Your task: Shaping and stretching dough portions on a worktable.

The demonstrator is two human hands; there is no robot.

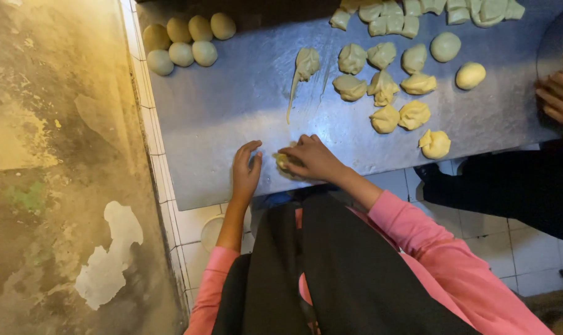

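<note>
I see my right hand [315,158] with fingers [294,151] curled over a dough piece [283,162] at the lower centre, pressing it onto the desk [232,105]. My left hand [246,169] rests beside it, fingers loosely spread, empty.

dough piece [285,162]: pale yellow | dough lumps [385,119]: cream-yellow | balls [181,54]: pale, greenish-white to yellow (warm light on the far ones) | worktop [232,105]: blue-grey metal, floury streaks | sleeves [418,229]: pink | apron [337,273]: black | tiles [188,223]: white | floor [52,155]: mottled brown-yellow, pale patches
</note>
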